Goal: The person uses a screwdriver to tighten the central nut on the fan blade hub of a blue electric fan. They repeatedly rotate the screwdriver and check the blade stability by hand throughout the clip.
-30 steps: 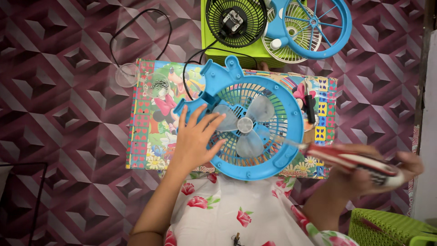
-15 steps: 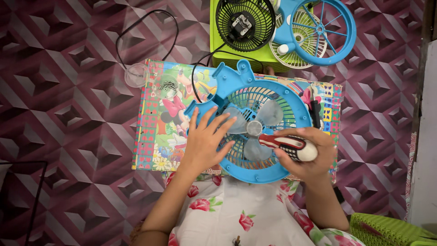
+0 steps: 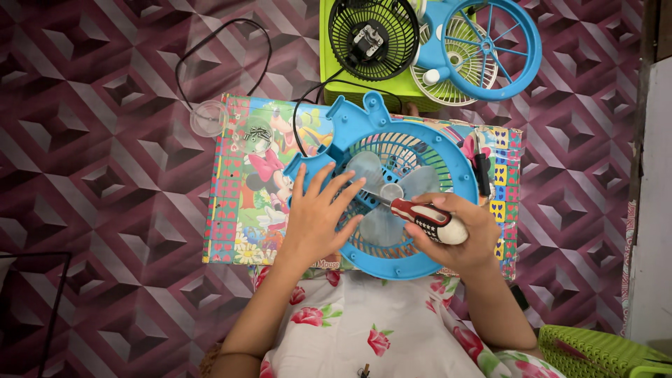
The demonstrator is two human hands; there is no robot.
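Blue fan housing (image 3: 392, 199) sits flat on cartoon-print board (image 3: 245, 189), centre frame. Left hand (image 3: 318, 213) spread open, palm pressing the housing at its 9 o'clock. Right hand (image 3: 455, 234) wrapped around red-handled screwdriver (image 3: 420, 213) at 4 o'clock, tip at the blade hub (image 3: 390, 192). Black fan grille (image 3: 373, 29) at 12 o'clock.

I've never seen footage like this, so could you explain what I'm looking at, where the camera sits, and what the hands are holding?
No machine here: a person works with bare hands, filmed looking down by a camera worn on the head. The left hand rests flat on a blue fan housing with pale blades, lying on a colourful cartoon board. The right hand grips a red-handled screwdriver, its tip near the fan's hub. Further back, on a green stand, lie a black fan grille and a blue ring guard.
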